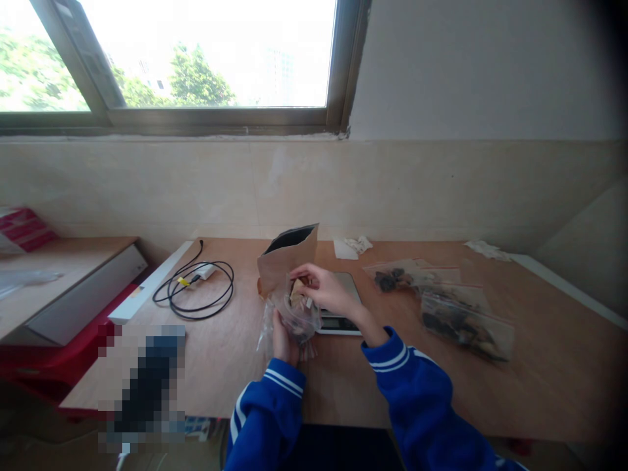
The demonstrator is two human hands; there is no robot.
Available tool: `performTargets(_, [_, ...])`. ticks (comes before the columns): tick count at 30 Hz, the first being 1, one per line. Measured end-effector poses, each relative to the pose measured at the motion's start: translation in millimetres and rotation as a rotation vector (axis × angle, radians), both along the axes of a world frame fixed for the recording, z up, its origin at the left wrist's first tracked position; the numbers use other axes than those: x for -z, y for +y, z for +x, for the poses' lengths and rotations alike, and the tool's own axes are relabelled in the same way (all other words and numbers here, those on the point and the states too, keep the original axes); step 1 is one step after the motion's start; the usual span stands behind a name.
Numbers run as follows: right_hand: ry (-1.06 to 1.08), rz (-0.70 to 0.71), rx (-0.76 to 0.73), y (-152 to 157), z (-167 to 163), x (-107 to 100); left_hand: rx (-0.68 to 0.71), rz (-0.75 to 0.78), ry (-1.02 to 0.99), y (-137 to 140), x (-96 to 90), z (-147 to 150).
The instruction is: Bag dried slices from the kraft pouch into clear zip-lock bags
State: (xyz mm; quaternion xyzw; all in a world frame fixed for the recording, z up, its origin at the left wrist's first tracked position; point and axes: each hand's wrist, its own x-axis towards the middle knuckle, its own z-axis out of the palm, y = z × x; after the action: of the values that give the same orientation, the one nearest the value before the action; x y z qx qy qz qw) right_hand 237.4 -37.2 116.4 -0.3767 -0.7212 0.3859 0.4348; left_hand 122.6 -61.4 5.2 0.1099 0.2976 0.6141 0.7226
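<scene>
My left hand (283, 339) is closed around the lower part of a clear plastic bag (307, 324) and holds it up over the table. At the bag's mouth, my right hand (326, 289) pinches a tan, irregular dried piece (297, 292) between thumb and fingers. What lies inside the bag is too blurred to name. Just behind both hands stands a brown paper pouch (289, 265) with its dark-lined top gaping. A flat kitchen scale (349, 282) is partly hidden behind my right hand and wrist.
Several zip bags with dark and tan dried pieces (466, 327) lie to the right. On the left are a coiled black cable (196, 314) and a pixelated dark object (150, 379). Crumpled white tissue (360, 245) sits by the wall. A second table (63, 261) stands far left.
</scene>
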Motion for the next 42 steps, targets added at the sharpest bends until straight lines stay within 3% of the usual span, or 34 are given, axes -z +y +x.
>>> performTargets(3, [0.134,0.13,0.016,4,0,-23,0.029,-0.004,-0.007,0,3.2,-1])
performTargets(8, [0.268,0.436,0.227,27,-5,-60,0.004,-0.02,0.009,0,2.7,-2])
performTargets(13, [0.16,0.589,0.311,54,-15,-66,-0.006,0.003,0.043,-2,-0.5,-1])
performTargets(20, [0.032,0.597,0.233,65,-24,-44,-0.003,-0.029,0.039,-2,-1.0,-1])
performTargets(26, [0.054,0.503,0.087,59,-19,-49,0.014,0.02,0.033,1,5.1,-2])
performTargets(32, [0.077,0.418,-0.047,45,-18,-56,0.001,-0.01,0.03,0,-0.7,0])
performTargets(42, [-0.055,0.517,0.116,40,-16,-59,0.025,-0.018,0.036,-2,-6.9,-1])
